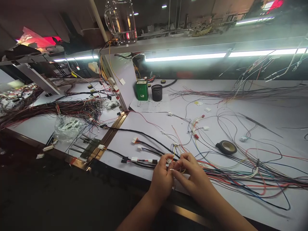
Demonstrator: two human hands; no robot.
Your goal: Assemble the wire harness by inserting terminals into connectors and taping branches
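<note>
Red and black wires [48, 110] lie in a big, messy pile at 10 o'clock from the two hands, on the white counter [120, 138]. Just beside that pile sits a see-through plastic bag [66, 128] with little bits inside, too blurry to name. Up at 11 o'clock, a clear glass jug [121, 24] stands on a high shelf [192, 41]. Near the hands at 10 o'clock is a white plug [134, 140] on a black cord. A green box [141, 90] stands at 11 o'clock, with a black mesh cup [157, 93] close to it on the right.

The left hand [162, 175] has its thumb and finger pinched on a small pale plug [169, 161], low in the middle. The right hand [193, 173] almost touches it, fingers bent in; I cannot tell if they grip a thin white tip [171, 169].

A roll of black tape [226, 147] lies at 2 o'clock. Long coloured wires [240, 176] stretch away toward 3 o'clock.
</note>
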